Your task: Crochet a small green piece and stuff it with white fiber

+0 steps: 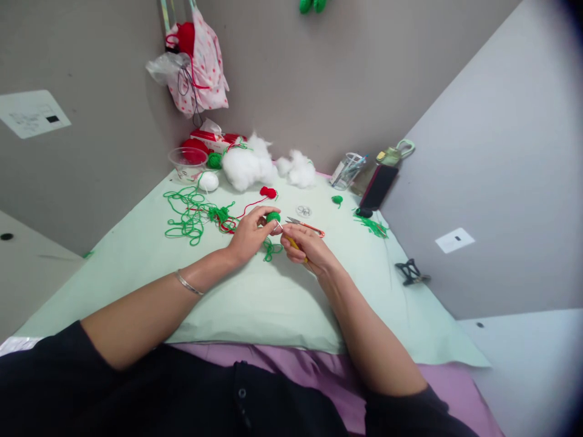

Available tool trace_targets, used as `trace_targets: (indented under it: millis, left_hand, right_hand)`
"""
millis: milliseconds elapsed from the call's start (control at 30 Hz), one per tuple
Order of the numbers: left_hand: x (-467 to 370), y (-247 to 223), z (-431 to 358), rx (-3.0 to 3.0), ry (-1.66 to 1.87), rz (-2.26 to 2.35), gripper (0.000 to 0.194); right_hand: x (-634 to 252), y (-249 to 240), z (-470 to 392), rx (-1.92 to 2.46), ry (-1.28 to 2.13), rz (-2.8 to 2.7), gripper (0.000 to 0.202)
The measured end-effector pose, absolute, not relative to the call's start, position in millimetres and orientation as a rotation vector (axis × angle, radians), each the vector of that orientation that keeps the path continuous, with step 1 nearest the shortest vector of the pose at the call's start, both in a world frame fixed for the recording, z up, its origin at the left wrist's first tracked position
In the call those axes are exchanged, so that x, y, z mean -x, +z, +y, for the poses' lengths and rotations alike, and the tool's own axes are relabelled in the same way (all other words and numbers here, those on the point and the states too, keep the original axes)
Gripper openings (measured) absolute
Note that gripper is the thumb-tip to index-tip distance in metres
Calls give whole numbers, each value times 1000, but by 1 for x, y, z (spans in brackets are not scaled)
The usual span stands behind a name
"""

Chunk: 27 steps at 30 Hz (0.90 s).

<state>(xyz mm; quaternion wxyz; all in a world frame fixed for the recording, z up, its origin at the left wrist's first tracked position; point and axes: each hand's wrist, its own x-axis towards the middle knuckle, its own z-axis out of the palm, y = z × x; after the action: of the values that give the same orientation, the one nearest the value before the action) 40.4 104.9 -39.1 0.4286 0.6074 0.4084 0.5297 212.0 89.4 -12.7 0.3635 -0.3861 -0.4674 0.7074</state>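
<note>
Between the thumb and fingers of my left hand [250,233] is a small green crocheted piece [273,216]. My right hand [307,246] is closed around the yellow handle of a crochet hook [291,242], whose thin metal shaft points at the green piece. Whether the hook's tip is inside the stitches cannot be made out. A length of loose green yarn [272,249] lies on the cloth under my hands. Just beyond my right hand rest orange-handled scissors [312,228], partly hidden by it. A small round clear case [303,210] sits behind them.
Tangled green yarn [184,218] spreads at left, near a white yarn ball [208,181] and a plastic tub [187,164]. White stuffing [248,165] is heaped at the back. A red crocheted piece [268,192], a glass holder [347,171], a phone [379,187] and a black clip [412,272] lie around.
</note>
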Motion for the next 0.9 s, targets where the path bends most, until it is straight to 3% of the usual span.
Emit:
trace_targets:
  millis: [267,733,900]
  left_hand:
    - [-43,-42,104,-1548,1298,1002,33]
    - [-41,-36,109,-1589,1183,955,22]
    - [-40,-34,105,-1641,1236,949,27]
  right_hand:
    - [-212,-11,93,1019,1751,-1276,30]
    - [-192,-17,67,1210,898,-1686,15]
    - [-191,-11,65,1179,886,-1712,15]
